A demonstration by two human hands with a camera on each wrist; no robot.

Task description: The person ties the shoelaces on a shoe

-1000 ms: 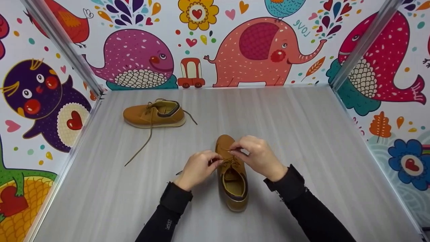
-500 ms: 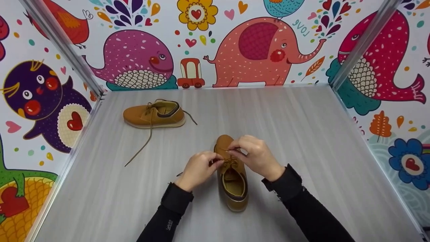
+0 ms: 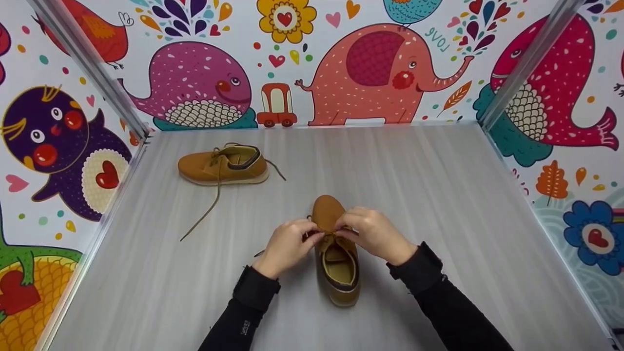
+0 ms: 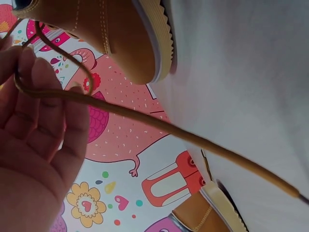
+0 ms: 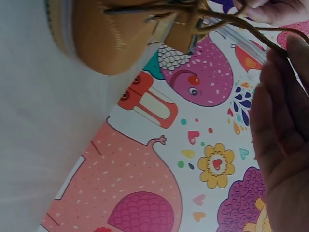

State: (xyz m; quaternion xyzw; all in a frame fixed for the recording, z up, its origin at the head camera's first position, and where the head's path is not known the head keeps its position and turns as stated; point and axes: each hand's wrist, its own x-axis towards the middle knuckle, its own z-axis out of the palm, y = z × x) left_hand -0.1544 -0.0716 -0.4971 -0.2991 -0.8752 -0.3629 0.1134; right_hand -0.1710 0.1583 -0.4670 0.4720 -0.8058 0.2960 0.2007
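Standing beyond the left hand is another shoe.

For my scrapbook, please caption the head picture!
Left hand and right hand pinch laces on one tan lace-up shoe; its mate sits farther left.

Lower centre: left hand, right hand pinch thin brown lace of tan low-cut shoe. Upper left: second tan laced shoe.

Head view: I read "LOVE", mirrored, on printed back wall above elephant's trunk; pale lettering on black left sleeve, too small to decipher.
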